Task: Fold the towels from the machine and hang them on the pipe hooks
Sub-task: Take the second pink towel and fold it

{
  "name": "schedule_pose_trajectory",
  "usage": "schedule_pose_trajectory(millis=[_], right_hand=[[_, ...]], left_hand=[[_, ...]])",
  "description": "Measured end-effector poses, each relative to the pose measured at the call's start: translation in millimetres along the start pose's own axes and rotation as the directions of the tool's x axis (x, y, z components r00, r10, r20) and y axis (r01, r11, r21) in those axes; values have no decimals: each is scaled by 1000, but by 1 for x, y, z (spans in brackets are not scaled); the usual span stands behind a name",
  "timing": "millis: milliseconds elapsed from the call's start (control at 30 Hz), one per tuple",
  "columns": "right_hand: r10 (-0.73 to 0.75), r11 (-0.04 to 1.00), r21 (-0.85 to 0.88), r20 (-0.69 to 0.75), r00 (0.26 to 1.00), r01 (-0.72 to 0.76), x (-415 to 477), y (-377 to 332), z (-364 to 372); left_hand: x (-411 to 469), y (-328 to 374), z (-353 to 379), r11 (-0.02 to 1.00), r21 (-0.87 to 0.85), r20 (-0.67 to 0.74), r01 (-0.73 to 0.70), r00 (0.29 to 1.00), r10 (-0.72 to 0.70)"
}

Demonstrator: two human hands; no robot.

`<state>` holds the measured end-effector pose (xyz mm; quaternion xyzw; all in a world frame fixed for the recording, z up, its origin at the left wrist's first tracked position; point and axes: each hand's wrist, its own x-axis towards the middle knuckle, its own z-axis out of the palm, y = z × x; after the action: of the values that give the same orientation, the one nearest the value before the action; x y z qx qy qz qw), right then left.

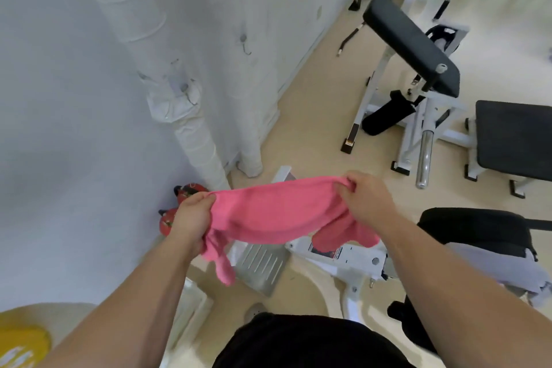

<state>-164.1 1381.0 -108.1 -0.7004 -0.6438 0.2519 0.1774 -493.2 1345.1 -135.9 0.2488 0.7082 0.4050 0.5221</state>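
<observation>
Pink towel (277, 212): centre of the frame, low, held in the air and stretched sideways between 2 hands. Top edge is taut with a slight sag; loose ends hang below each grip, the longer tail at lower left.

Left hand (191, 215): fingers and thumb curled round the towel's left end, cloth bunched in the fist.
Right hand (366, 200): fingers closed, pinching the towel's upper right corner. Both forearms reach in from the bottom of the frame.

Directly under the towel: a ribbed metal footplate (263, 263) and the white machine frame (352, 260) with a warning label, on the beige floor (313, 92).

Left of the left hand: 2 red objects (191, 190) against the wall, partly hidden; kind unclear.

Above, centre left: white wrapped pipe (197, 140) running up the wall, with 1 small hook (186, 89) on its bulged joint. A 2nd wall hook (245, 43) sits further up and to the right. Both hooks bare.

Upper right: black padded bench (409, 39) on a white frame, chrome bar (425, 158) below it. Right edge: grey cloth (493, 263) draped over a black seat.

Bottom left corner: yellow item (24, 343), blurred.
</observation>
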Motion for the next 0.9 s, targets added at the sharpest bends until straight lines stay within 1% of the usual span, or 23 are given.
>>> schedule_pose_trajectory(millis=[67, 100, 133, 167, 233, 267, 333, 400, 467, 533, 633, 733, 767, 833, 900], right_hand=[[-40, 999, 24, 43, 998, 39, -3, -15, 17], [-75, 997, 41, 71, 995, 73, -5, -26, 23], [-113, 993, 59, 110, 988, 107, -8, -39, 29], [-148, 987, 91, 154, 977, 135, -9, -53, 35], [-222, 967, 178, 241, 945, 182, -11, -84, 44], [-271, 952, 220, 275, 922, 214, -11, -100, 48], [-358, 920, 276, 309, 881, 277, -9, -125, 58], [-417, 895, 302, 311, 854, 328, -5, -141, 64], [-443, 885, 312, 340, 830, 345, -1, -151, 65], [-437, 893, 302, 404, 804, 334, 6, -153, 64], [-399, 917, 202, 502, 768, 344, 17, -151, 65], [-349, 922, 70, 579, 737, 382, 22, -154, 68], [-336, 921, 40, 582, 740, 387, 23, -157, 69], [-317, 924, -4, 550, 773, 382, 23, -163, 71], [-304, 936, 3, 504, 808, 351, 22, -167, 74]], left_hand=[[-3, 14, -4, 997, 77, -30, -29, 999, 31], [-8, 21, -6, 992, 119, -9, -50, 999, 52], [-16, 29, -8, 986, 144, 58, -82, 996, 74], [-25, 35, -9, 986, 129, 158, -109, 983, 88], [-40, 44, -8, 985, 73, 357, -158, 926, 122], [-44, 46, -7, 977, 97, 413, -192, 900, 136], [-47, 50, -6, 938, 193, 449, -287, 876, 176], [-44, 52, -11, 896, 260, 433, -360, 873, 225], [-38, 51, -22, 884, 302, 356, -356, 903, 241], [-30, 51, -37, 875, 338, 256, -346, 929, 268], [-19, 53, -63, 859, 365, 127, -359, 933, 336], [-15, 53, -82, 843, 417, 38, -340, 933, 358], [-14, 51, -86, 837, 438, 10, -329, 932, 362], [-12, 47, -91, 830, 462, -21, -311, 932, 361], [-13, 44, -93, 840, 458, -6, -291, 944, 330]])
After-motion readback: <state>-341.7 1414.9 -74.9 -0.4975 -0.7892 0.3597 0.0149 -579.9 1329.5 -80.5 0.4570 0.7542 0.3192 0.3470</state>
